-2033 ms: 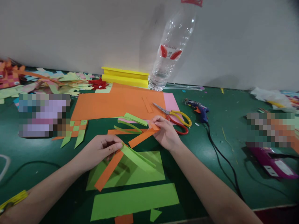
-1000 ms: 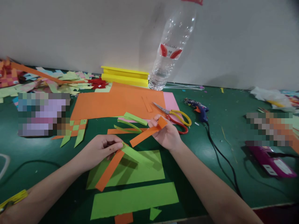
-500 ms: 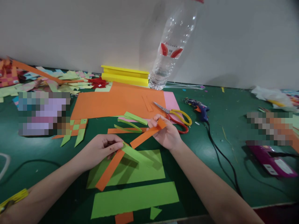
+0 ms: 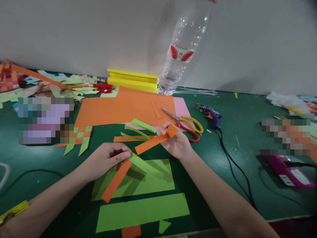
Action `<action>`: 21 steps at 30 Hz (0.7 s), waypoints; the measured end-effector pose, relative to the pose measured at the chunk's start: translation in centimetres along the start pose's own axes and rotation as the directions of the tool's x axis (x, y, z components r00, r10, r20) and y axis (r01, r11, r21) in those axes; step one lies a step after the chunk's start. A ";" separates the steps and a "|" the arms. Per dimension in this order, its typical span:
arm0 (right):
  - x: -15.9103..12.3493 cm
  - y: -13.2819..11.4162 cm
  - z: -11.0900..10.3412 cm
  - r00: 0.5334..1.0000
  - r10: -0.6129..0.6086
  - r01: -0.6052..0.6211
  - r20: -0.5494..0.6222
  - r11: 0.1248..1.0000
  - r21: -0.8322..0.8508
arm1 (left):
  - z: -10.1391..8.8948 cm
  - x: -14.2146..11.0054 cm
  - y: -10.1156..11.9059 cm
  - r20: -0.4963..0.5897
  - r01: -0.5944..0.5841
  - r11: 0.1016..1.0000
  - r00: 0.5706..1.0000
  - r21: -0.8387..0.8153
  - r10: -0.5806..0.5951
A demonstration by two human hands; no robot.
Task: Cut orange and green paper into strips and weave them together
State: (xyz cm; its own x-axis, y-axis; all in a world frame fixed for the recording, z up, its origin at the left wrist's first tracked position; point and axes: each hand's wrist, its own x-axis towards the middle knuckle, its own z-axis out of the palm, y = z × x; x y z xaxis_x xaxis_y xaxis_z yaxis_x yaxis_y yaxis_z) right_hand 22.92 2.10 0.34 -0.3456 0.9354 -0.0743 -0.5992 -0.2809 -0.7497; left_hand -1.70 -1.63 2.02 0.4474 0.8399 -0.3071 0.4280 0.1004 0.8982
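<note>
My left hand (image 4: 106, 162) pinches a green paper strip (image 4: 143, 163) and an orange paper strip (image 4: 116, 181) where they cross, thumb on top. My right hand (image 4: 177, 143) is closed on a separate orange paper strip (image 4: 150, 144), folded over near its upper end. The strip's free end points toward my left fingertips, with a small gap between. Below the hands lie a green sheet (image 4: 158, 183) and a wide green strip (image 4: 143, 213). Loose green strips (image 4: 143, 125) and an orange strip (image 4: 128, 139) rest just beyond.
Scissors (image 4: 183, 120) lie beyond my right hand, partly on a large orange sheet (image 4: 99, 112). Right of them is a corded glue gun (image 4: 210, 115). A plastic bottle (image 4: 180, 54) and folded yellow card (image 4: 132, 81) stand by the wall. A woven piece (image 4: 81, 137) lies left.
The orange strip in my right hand has turned slightly, its free end swinging a little left and up. My left hand stays almost still with its two strips.
</note>
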 end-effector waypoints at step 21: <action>-0.1 -0.2 0.4 1.000 -0.007 0.005 -0.028 0.998 -0.067 | -0.1 -0.2 0.3 -0.014 0.032 0.998 0.999 -0.062 -0.033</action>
State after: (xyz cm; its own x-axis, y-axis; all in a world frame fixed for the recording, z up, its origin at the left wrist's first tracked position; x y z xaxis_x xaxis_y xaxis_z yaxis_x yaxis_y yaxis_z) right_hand 22.76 1.98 0.77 -0.3213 0.9430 -0.0872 -0.5512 -0.2611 -0.7924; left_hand -1.75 -1.69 2.37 0.4225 0.8433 -0.3321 0.3924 0.1601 0.9058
